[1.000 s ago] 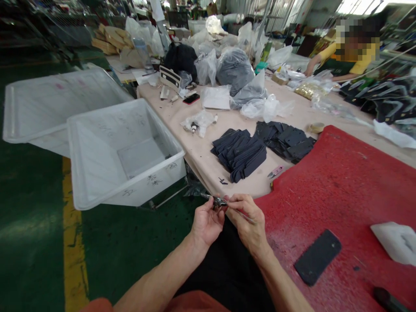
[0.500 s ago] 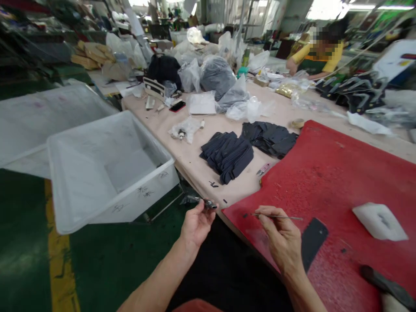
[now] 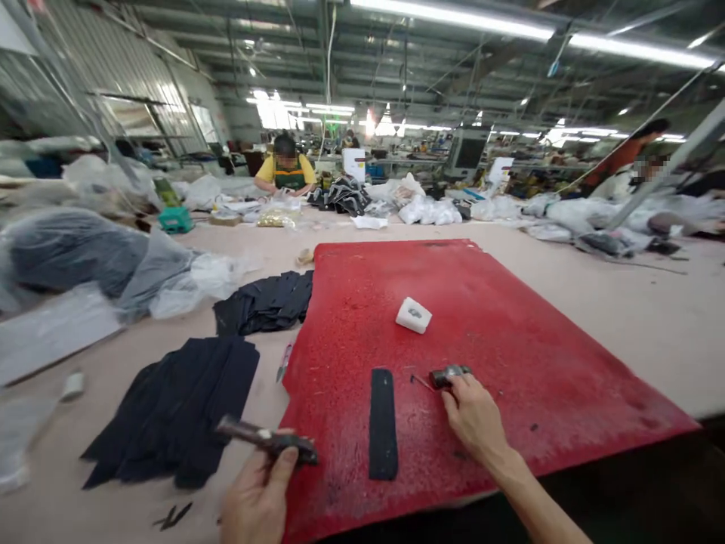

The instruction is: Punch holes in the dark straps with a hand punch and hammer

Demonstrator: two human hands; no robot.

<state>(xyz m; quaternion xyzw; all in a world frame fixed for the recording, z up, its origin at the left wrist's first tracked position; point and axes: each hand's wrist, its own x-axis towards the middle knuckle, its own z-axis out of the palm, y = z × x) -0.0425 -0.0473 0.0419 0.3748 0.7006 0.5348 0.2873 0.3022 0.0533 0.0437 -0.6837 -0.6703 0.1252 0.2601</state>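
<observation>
My left hand (image 3: 259,487) is closed round a dark, long tool (image 3: 266,440) above the near left edge of the red mat (image 3: 453,302). On the mat, my right hand (image 3: 473,412) has its fingers on a dark metal hammer head (image 3: 450,375); whether they grip it is hard to see. A thin rod (image 3: 422,381) lies by its left end. Between my hands a dark fabric strip (image 3: 384,423) lies flat. Beyond it sits a white block (image 3: 413,315) with a grey mark on top.
Two piles of dark fabric pieces (image 3: 175,408) (image 3: 266,302) lie left of the mat. Small scissors (image 3: 284,363) rest at its left edge. Plastic bags (image 3: 73,249) fill the far left. A person in yellow (image 3: 286,170) sits across the table.
The view has swung right and up. My left hand has come over the mat's near left edge. My right hand has moved to the hammer head, and the thin rod is now on the mat.
</observation>
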